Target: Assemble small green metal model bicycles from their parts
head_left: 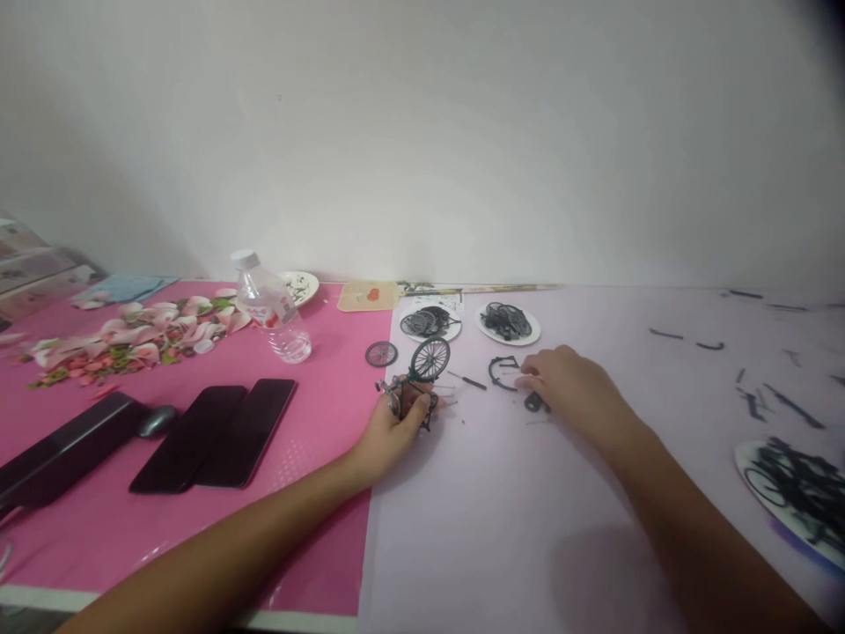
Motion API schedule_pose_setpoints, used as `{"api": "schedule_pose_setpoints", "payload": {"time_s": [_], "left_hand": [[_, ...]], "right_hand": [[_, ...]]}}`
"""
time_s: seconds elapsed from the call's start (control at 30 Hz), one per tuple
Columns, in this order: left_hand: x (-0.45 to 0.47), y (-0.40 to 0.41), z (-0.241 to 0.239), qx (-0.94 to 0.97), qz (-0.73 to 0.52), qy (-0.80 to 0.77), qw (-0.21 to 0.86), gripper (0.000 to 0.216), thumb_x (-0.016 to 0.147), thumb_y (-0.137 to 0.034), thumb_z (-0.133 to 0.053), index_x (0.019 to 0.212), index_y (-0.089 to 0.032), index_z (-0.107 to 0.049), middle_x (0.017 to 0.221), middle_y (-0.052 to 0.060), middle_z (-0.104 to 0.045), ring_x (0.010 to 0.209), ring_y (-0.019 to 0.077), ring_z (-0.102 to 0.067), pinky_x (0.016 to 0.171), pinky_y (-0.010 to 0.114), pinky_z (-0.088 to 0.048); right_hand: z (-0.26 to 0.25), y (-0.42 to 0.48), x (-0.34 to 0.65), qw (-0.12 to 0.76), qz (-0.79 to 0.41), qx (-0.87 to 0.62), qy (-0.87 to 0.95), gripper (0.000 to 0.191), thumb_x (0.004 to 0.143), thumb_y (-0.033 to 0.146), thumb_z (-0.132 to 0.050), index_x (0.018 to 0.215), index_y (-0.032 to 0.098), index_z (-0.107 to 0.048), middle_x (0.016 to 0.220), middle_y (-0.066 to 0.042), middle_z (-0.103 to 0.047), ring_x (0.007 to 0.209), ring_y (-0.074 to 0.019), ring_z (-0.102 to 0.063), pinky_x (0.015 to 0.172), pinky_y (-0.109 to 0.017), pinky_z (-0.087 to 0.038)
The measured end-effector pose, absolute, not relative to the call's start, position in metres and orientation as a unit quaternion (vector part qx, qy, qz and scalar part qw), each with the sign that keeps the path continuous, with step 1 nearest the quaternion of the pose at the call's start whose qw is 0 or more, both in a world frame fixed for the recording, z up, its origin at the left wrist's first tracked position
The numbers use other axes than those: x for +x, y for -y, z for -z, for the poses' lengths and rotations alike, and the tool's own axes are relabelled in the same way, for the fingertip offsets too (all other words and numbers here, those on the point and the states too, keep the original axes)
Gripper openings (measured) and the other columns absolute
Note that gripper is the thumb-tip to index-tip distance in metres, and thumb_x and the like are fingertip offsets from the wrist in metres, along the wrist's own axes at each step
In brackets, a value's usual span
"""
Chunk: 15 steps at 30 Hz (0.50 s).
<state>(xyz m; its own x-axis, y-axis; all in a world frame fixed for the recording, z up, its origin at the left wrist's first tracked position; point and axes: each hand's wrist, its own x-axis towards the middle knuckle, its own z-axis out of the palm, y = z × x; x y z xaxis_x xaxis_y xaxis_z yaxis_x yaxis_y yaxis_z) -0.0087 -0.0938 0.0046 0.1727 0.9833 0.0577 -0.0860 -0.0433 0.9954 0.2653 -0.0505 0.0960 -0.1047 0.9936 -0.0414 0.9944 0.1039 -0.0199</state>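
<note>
My left hand (391, 433) is closed around a small dark model bicycle (417, 380), whose one wheel stands upright above my fingers. My right hand (569, 380) lies knuckles up on the pale table surface, fingers curled over small black parts; what they pinch is hidden. A curved black mudguard piece (500, 372) lies just left of its fingertips, and a thin black rod (467, 380) lies between the two hands. A loose spoked wheel (381, 354) rests on the pink mat beside the bicycle.
Two white plates with black parts (430, 322) (508, 322) stand behind the hands; another plate (796, 493) sits at the right edge. A water bottle (272, 308), two dark phones (221, 433), a mouse (157, 421), a keyboard and pink flowers (132, 335) fill the pink mat.
</note>
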Motion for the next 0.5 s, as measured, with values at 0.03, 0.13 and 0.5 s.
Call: {"api": "schedule_pose_setpoints", "payload": {"time_s": [0.03,0.13,0.5], "left_hand": [[-0.008,0.094,-0.006,0.528,-0.486,-0.421,0.555,0.040,0.097,-0.053,-0.063,0.114,-0.017,-0.063,0.108,0.012,-0.078,0.108,0.0255,-0.074,0.092,0.036,-0.056],[-0.008,0.095,-0.010,0.521,-0.485,-0.424,0.561,0.041,0.096,-0.054,-0.064,0.112,-0.017,-0.062,0.105,0.012,-0.078,0.106,0.0250,-0.074,0.090,0.036,-0.056],[-0.010,0.085,-0.017,0.489,-0.502,-0.423,0.574,0.042,0.092,-0.053,-0.069,0.111,-0.017,-0.057,0.101,0.010,-0.078,0.093,0.0219,-0.075,0.086,0.036,-0.057]], "right_hand": [[-0.098,0.051,0.267,0.027,0.031,0.675,-0.736,0.021,0.094,0.032,-0.060,0.081,0.021,-0.072,0.087,-0.010,-0.073,0.087,-0.0255,-0.065,0.065,-0.032,-0.038],[-0.100,0.053,0.270,0.067,0.051,0.691,-0.718,0.023,0.089,0.041,-0.066,0.080,0.022,-0.073,0.084,-0.008,-0.074,0.081,-0.0251,-0.067,0.068,-0.032,-0.039],[-0.085,0.056,0.285,0.031,0.067,0.669,-0.740,0.020,0.075,0.036,-0.077,0.091,0.023,-0.077,0.096,-0.012,-0.077,0.075,-0.0281,-0.071,0.062,-0.034,-0.045]]}}
